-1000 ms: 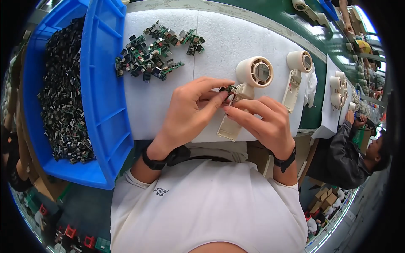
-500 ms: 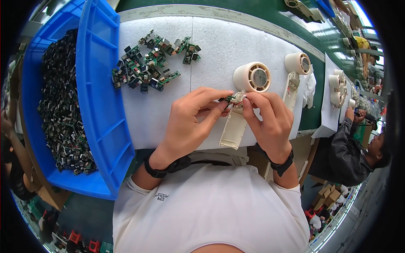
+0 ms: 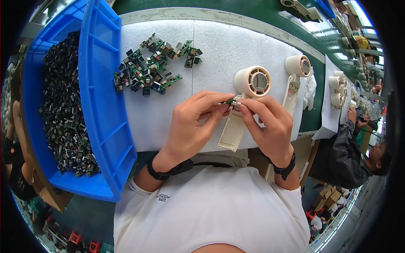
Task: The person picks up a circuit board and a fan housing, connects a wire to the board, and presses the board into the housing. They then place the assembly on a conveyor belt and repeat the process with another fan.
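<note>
My left hand [image 3: 187,120] pinches a small green circuit board [image 3: 230,102] between thumb and fingertips. Against the board's right side, the closed fingertips of my right hand [image 3: 272,126] grip a small pale connector, partly hidden by the fingers. Under both hands lies a cream handheld fan [image 3: 244,84], its round head pointing away from me and its opened handle shell [image 3: 232,131] toward me. A second cream fan [image 3: 294,65] with an open handle rests farther right on the white foam sheet [image 3: 215,50]. At the far left of the sheet is a loose pile of circuit boards [image 3: 147,69].
A blue plastic crate [image 3: 103,105] heaped with more circuit boards [image 3: 65,114] stands at the left. White cloth or a glove [image 3: 309,90] lies beside the second fan. At the right sits a co-worker in a dark jacket [image 3: 339,156], near several fan heads [image 3: 337,90].
My right hand has moved slightly left, bringing the connector up to the circuit board. The left hand keeps its pinch on the board. The whole view has shifted slightly.
</note>
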`<state>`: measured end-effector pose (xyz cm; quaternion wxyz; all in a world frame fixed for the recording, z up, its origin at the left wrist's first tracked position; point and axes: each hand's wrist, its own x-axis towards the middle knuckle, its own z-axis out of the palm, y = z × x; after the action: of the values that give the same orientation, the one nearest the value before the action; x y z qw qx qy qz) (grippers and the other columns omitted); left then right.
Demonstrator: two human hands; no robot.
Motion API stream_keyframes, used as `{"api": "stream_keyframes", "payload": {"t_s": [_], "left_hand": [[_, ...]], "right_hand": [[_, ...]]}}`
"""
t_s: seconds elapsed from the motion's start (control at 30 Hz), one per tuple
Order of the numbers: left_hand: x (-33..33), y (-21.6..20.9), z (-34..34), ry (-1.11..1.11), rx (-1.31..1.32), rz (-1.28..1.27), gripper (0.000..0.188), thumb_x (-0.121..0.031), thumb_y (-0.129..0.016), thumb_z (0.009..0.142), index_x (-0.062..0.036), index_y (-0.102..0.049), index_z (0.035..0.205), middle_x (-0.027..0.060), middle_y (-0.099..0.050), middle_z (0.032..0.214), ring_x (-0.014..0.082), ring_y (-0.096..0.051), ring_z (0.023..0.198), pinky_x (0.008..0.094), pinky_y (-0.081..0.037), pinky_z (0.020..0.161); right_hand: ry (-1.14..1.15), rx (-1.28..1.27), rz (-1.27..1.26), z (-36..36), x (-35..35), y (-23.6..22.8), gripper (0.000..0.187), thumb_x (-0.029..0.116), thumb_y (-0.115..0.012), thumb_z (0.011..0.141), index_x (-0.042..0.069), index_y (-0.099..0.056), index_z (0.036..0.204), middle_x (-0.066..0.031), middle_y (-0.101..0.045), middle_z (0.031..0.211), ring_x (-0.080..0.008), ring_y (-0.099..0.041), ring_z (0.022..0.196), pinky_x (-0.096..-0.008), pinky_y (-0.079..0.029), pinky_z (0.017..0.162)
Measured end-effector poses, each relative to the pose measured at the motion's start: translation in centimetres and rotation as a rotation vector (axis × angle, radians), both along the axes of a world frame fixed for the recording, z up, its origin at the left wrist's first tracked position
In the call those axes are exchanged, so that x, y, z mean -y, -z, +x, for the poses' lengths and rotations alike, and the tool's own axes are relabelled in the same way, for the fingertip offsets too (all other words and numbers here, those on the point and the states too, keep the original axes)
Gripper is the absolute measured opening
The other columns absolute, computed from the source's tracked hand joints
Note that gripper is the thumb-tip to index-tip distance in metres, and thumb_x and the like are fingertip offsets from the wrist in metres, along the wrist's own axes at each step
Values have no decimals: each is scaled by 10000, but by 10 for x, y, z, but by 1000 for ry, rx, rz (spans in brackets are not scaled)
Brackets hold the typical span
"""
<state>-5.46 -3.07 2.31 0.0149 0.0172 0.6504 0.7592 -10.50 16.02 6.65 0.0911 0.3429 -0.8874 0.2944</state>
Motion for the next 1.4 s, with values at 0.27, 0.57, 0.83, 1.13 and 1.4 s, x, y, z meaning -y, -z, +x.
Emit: {"api": "stream_keyframes", "payload": {"t_s": [0.27, 0.57, 0.83, 1.13, 1.4], "left_hand": [[1, 3, 0, -27, -65, -49, 354, 148, -569, 957, 3, -692, 1256, 122, -665, 1176, 183, -703, 1034, 289, -605, 913], [3, 5, 1, -27, -120, -68, 357, 143, -610, 941, -21, -721, 1238, 110, -691, 1141, 163, -704, 995, 272, -599, 869], [-6, 1, 8, -166, -287, -312, 387, 163, -678, 867, -20, -740, 1202, 135, -703, 1108, 201, -724, 939, 285, -605, 821], [-23, 11, 20, -324, -525, -559, 456, 112, -711, 801, 32, -692, 1250, 187, -669, 1144, 295, -730, 928, 343, -618, 716], [-17, 1, 18, -318, -488, -599, 435, 131, -738, 791, 25, -710, 1212, 161, -678, 1159, 291, -728, 949, 334, -618, 790]], "right_hand": [[-33, -22, 24, 0, 3, 1, 204, 12, -780, 854, 47, -741, 1051, -60, -675, 886, -155, -633, 638, -286, -499, 522], [-124, 55, -17, -8, -5, -4, 209, -4, -761, 865, 30, -737, 1069, -71, -670, 888, -175, -650, 667, -300, -520, 552], [-31, 160, -90, 7, 5, -7, 163, -15, -760, 863, 10, -745, 1024, -54, -646, 840, -126, -601, 626, -269, -466, 530], [228, 381, -280, 28, 21, -12, 93, -29, -749, 858, -9, -739, 949, -8, -561, 741, -47, -470, 576, -226, -327, 486], [155, 355, -215, 23, 19, -13, 135, -13, -761, 857, -4, -737, 989, -35, -578, 791, -68, -501, 595, -235, -356, 513]]}}
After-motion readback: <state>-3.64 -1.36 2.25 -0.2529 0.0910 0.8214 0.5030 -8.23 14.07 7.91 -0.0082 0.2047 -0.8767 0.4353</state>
